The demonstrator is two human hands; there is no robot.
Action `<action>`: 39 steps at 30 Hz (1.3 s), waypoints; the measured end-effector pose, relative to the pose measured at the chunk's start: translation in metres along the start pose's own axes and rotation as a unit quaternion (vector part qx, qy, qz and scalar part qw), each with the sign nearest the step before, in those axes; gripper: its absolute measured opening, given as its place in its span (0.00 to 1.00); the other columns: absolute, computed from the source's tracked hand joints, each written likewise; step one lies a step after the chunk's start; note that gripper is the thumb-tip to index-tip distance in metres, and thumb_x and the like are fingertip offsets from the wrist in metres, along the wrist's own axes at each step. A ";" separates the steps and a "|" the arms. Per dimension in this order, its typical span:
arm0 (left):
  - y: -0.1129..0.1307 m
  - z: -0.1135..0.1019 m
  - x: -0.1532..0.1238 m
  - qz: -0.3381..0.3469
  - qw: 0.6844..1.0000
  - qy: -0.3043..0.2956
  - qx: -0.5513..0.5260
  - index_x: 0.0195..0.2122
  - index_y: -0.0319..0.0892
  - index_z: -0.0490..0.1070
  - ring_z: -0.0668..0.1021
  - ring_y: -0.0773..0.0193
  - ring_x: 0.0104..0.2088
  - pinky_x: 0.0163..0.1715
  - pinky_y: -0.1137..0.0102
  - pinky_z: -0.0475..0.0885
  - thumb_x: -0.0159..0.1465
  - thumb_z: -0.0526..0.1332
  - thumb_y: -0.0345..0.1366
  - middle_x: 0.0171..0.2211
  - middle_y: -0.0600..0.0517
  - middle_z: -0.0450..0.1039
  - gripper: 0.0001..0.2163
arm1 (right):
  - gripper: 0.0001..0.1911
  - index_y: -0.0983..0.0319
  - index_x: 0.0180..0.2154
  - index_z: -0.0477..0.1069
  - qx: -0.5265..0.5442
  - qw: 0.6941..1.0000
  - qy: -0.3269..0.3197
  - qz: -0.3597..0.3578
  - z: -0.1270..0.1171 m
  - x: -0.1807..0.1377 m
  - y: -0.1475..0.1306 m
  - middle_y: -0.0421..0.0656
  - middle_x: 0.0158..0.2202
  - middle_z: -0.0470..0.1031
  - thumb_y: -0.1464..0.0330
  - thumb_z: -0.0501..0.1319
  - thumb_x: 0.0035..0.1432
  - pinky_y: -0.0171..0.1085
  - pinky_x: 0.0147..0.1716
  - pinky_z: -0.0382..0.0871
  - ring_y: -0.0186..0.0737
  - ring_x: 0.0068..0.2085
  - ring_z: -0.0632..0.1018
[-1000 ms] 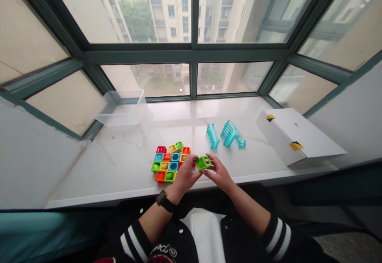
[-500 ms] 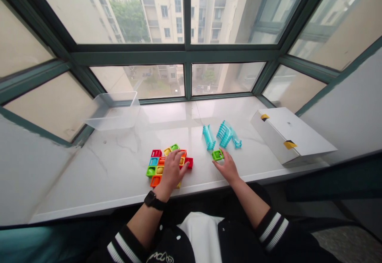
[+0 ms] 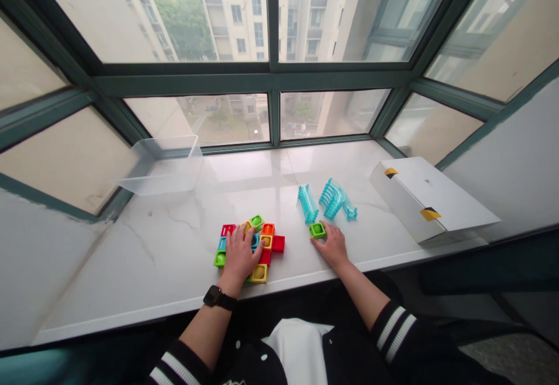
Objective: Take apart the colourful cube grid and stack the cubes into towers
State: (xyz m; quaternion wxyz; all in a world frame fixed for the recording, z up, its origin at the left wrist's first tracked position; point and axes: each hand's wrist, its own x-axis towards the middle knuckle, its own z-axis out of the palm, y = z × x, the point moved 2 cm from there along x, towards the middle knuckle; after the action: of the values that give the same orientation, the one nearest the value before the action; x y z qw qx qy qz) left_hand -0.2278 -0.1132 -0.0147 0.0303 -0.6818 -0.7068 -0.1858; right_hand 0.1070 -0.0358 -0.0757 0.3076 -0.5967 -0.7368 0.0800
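On the white sill lies a cluster of coloured plastic blocks (image 3: 267, 242), red, orange, yellow, green and blue, several with a rounded form inside. My left hand (image 3: 239, 252) rests over the left part of this cluster, fingers stretched out and apart, hiding some blocks. To the right, my right hand (image 3: 332, 245) grips a green block (image 3: 317, 230) between thumb and fingers, close to the sill. Just beyond that block lie a straight clear-blue track piece (image 3: 308, 203) and, further right, curved clear-blue track pieces (image 3: 334, 198).
At the back left stands a clear plastic bin (image 3: 166, 184). A white box (image 3: 432, 195) with yellow-black tabs is on the right. Window frames (image 3: 273, 105) border the white sill (image 3: 174, 251), whose front edge runs close to my body.
My left hand has moved left across the blocks, uncovering those on the cluster's right side. The right hand still holds the green block, almost in place. The view has shifted slightly.
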 end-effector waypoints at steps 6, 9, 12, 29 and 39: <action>0.000 -0.001 -0.001 -0.002 1.000 0.004 -0.004 0.63 0.43 0.72 0.66 0.40 0.68 0.69 0.44 0.58 0.72 0.56 0.49 0.67 0.38 0.68 0.23 | 0.32 0.62 0.64 0.68 -0.001 0.999 -0.017 -0.032 0.000 -0.001 -0.003 0.54 0.54 0.78 0.54 0.63 0.63 0.54 0.58 0.67 0.59 0.56 0.75; 0.001 -0.003 -0.001 -0.007 1.000 -0.001 -0.008 0.63 0.43 0.72 0.67 0.40 0.67 0.69 0.44 0.58 0.72 0.57 0.48 0.67 0.39 0.68 0.23 | 0.33 0.62 0.65 0.68 -0.001 0.999 -0.017 -0.034 0.000 -0.001 -0.003 0.54 0.54 0.77 0.55 0.63 0.63 0.55 0.59 0.67 0.59 0.57 0.75; 0.002 -0.006 -0.001 -0.015 1.000 -0.004 -0.014 0.63 0.43 0.72 0.66 0.40 0.68 0.69 0.44 0.58 0.72 0.57 0.46 0.67 0.39 0.68 0.22 | 0.33 0.62 0.65 0.68 -0.004 0.999 -0.014 -0.036 0.000 -0.002 -0.004 0.54 0.54 0.78 0.55 0.64 0.63 0.55 0.59 0.67 0.59 0.57 0.75; 0.003 -0.007 -0.003 -0.003 0.999 -0.014 -0.029 0.64 0.41 0.71 0.63 0.37 0.70 0.69 0.37 0.56 0.72 0.57 0.43 0.68 0.36 0.66 0.22 | 0.32 0.61 0.63 0.69 -0.003 0.999 -0.033 -0.009 -0.004 -0.003 -0.009 0.54 0.56 0.77 0.55 0.64 0.61 0.57 0.61 0.68 0.60 0.57 0.75; 0.002 -0.003 -0.002 -0.005 1.000 -0.008 -0.009 0.63 0.42 0.71 0.64 0.39 0.70 0.69 0.41 0.57 0.71 0.57 0.44 0.68 0.38 0.67 0.22 | 0.32 0.61 0.64 0.67 -0.006 1.000 -0.017 -0.023 -0.001 -0.002 -0.009 0.54 0.55 0.77 0.57 0.64 0.61 0.56 0.60 0.68 0.59 0.58 0.75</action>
State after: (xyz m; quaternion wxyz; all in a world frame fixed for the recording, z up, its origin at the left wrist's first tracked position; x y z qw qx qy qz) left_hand -0.2263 -0.1158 -0.0118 0.0179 -0.6797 -0.7090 -0.1869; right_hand 0.1003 -0.0408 -0.0710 0.2930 -0.5800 -0.7560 0.0786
